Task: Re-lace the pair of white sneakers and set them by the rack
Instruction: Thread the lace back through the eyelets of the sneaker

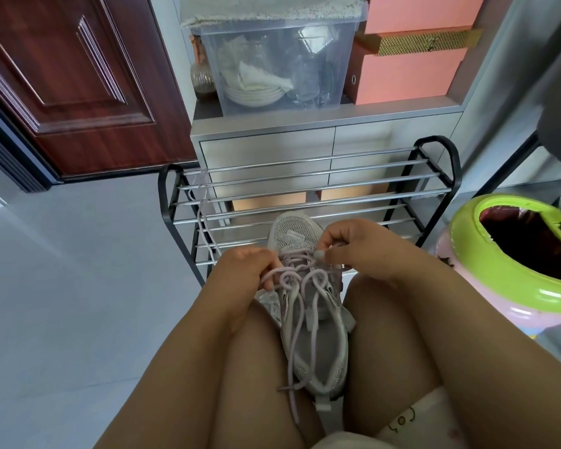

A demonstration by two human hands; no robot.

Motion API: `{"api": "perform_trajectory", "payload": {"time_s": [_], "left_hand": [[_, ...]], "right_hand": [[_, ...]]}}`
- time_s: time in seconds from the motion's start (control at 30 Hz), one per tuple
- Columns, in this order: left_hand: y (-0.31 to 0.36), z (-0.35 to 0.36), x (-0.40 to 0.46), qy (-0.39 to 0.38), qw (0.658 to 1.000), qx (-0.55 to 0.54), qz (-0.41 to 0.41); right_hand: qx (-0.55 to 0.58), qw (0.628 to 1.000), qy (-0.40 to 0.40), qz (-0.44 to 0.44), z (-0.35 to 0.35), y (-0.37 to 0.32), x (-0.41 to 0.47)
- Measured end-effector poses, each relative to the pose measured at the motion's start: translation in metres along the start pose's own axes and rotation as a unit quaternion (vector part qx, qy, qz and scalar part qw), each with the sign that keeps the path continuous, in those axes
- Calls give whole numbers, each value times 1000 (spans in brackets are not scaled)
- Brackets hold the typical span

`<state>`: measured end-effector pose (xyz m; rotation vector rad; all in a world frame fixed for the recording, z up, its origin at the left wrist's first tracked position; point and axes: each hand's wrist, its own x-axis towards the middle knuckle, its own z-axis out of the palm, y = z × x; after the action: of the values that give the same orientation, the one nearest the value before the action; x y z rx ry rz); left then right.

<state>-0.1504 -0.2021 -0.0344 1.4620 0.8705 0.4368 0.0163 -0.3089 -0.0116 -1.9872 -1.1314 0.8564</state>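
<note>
One sneaker (308, 306) wedged between my thighs, toe toward the rack (308, 189), toe label too small to read, my left hand (243, 270) fingers pinching lilac lace (292, 273), right hand (353, 251) fingers pinching another strand.

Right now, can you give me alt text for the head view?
Both hands, left hand and right hand, pinch the lilac lace on a sneaker held between the knees. A second lace hangs on the empty shoe rack just ahead.
</note>
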Motion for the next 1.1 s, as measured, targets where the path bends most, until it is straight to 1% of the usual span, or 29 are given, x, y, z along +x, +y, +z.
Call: {"api": "perform_trajectory", "payload": {"time_s": [0.03, 0.1, 0.17, 0.27, 0.5, 0.63, 0.77, 0.83, 0.9, 0.97, 1.0, 1.03, 1.07, 1.1], "left_hand": [[0, -1, 0, 11, 1000, 11, -5], [-1, -2, 2, 33, 997, 68, 14], [-2, -3, 3, 45, 990, 121, 48], [-1, -3, 6, 52, 981, 173, 70], [-1, 4, 8, 56, 965, 236, 101], [0, 8, 11, 40, 954, 277, 110], [1, 7, 13, -8, 936, 333, 109], [4, 6, 13, -41, 944, 311, 99], [9, 3, 11, -65, 963, 253, 66], [11, -2, 9, -88, 984, 155, 21], [11, -5, 9, -104, 992, 76, -4], [12, -8, 9, -119, 993, 4, -25], [12, -10, 9, -129, 990, -40, -38], [12, -10, 8, -130, 990, -45, -40]], "right_hand": [[-6, 1000, 9, -3, 0, 0, 0], [-7, 1000, 23, -8, 0, 1, 0], [-9, 1000, 21, -11, 0, -1, -1], [-11, 1000, 11, -13, 2, -4, -2], [20, 1000, -4, 20, 3, -11, -3], [25, 999, -7, 27, 5, -11, -2], [40, 999, -8, 33, 5, -9, 0], [60, 997, -4, 40, 5, -7, 2], [76, 996, -3, 45, 6, -4, 4], [81, 996, -7, 46, 7, -3, 6], [82, 995, -9, 47, 8, -3, 5], [83, 995, -11, 46, 8, -4, 5], [81, 996, -12, 46, 8, -4, 5], [76, 996, -12, 46, 8, -5, 5]]}}
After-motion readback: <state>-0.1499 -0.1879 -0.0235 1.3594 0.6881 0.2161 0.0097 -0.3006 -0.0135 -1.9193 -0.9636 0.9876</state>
